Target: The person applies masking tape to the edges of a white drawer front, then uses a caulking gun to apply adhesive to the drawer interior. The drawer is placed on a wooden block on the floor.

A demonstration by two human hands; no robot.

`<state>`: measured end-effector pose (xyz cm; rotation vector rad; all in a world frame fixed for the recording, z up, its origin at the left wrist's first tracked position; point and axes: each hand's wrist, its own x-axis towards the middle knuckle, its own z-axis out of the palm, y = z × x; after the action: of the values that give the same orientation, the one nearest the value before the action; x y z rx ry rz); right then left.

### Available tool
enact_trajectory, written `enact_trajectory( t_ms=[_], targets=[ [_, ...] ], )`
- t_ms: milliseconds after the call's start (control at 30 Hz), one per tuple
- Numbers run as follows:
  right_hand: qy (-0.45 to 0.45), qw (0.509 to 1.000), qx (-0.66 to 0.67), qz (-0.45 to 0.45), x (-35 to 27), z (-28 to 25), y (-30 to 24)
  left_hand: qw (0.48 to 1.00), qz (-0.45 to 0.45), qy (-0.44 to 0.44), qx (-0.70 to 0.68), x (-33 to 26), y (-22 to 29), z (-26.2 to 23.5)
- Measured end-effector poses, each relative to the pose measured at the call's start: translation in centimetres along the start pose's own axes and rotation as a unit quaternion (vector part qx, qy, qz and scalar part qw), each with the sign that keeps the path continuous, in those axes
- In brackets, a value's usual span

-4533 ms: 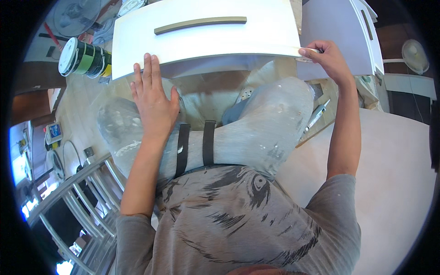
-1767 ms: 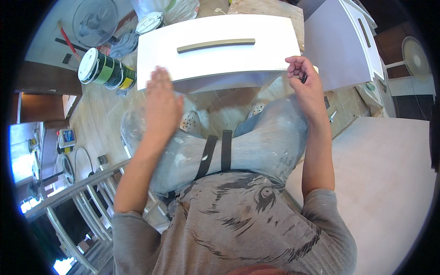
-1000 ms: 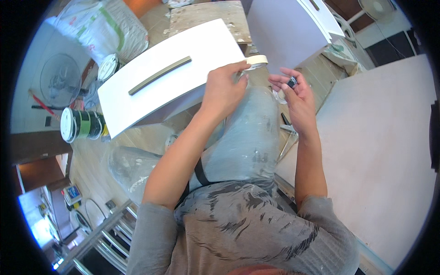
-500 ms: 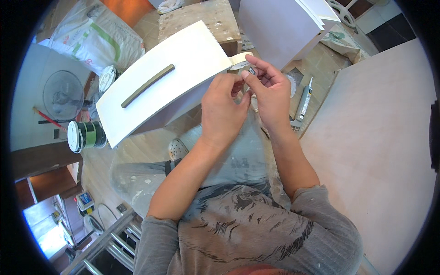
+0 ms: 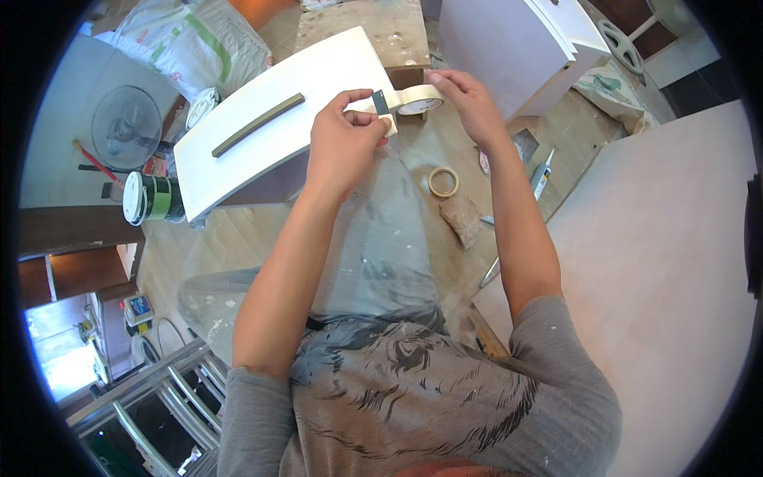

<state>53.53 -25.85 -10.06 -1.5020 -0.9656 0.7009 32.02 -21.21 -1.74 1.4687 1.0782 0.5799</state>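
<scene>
A white drawer (image 5: 318, 83) with a dark bar handle (image 5: 258, 125) lies tilted before me, its curved front facing up. My left hand (image 5: 343, 147) is at its right corner, thumb and fingers closed on the edge. A small dark flat piece (image 5: 380, 102) shows by its fingertips; whether they touch it is unclear. A roll of masking tape (image 5: 420, 100) juts out from the drawer's right edge. Just beyond the roll is my right hand (image 5: 473, 107), its fingers stretched out toward the rim. The right thumb is mostly hidden.
A second tape roll (image 5: 443, 182), crumpled brown sandpaper-like material (image 5: 461, 221) and a sealant tube (image 5: 542, 175) lie on the floor. A large pale panel (image 5: 652, 270) stands along my right. Paint bucket (image 5: 151, 198), fan (image 5: 125, 127) and metal ladder (image 5: 171, 381) are at left.
My hands were together beside the drawer's corner, a small dark piece at the fingertips. They have parted: the left moved left onto the corner, the right up past the tape roll.
</scene>
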Motion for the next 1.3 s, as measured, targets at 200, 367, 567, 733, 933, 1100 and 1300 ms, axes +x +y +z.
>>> enact_trajectory(
  t_ms=[200,367,567,733,933,1100,1300],
  targets=[
    [-0.123,0.992,-0.014,0.032,1.3,0.2,2.0,0.999,-0.007,0.028,0.035,1.6,-1.5,1.1],
    [-0.115,0.992,0.028,-0.041,2.3,-0.3,0.1,0.999,-0.008,0.030,0.042,2.0,-1.8,1.0],
    [-0.099,0.987,-0.050,-0.112,2.5,0.0,-3.2,0.998,0.018,0.032,0.058,1.9,-2.3,1.2],
    [-0.087,0.986,-0.055,-0.131,2.5,0.1,-3.2,0.995,0.026,0.026,0.094,2.5,-2.6,1.1],
    [-0.080,0.984,-0.076,-0.139,2.3,0.5,-3.9,0.986,0.056,0.074,0.137,2.9,-3.3,1.8],
    [-0.089,0.980,-0.099,-0.147,1.6,1.0,-5.7,0.983,0.057,0.081,0.155,3.1,-3.3,2.1],
    [-0.072,0.977,-0.145,-0.140,1.3,1.6,-7.6,0.982,0.036,0.116,0.148,3.3,-3.0,2.5]
  ],
)
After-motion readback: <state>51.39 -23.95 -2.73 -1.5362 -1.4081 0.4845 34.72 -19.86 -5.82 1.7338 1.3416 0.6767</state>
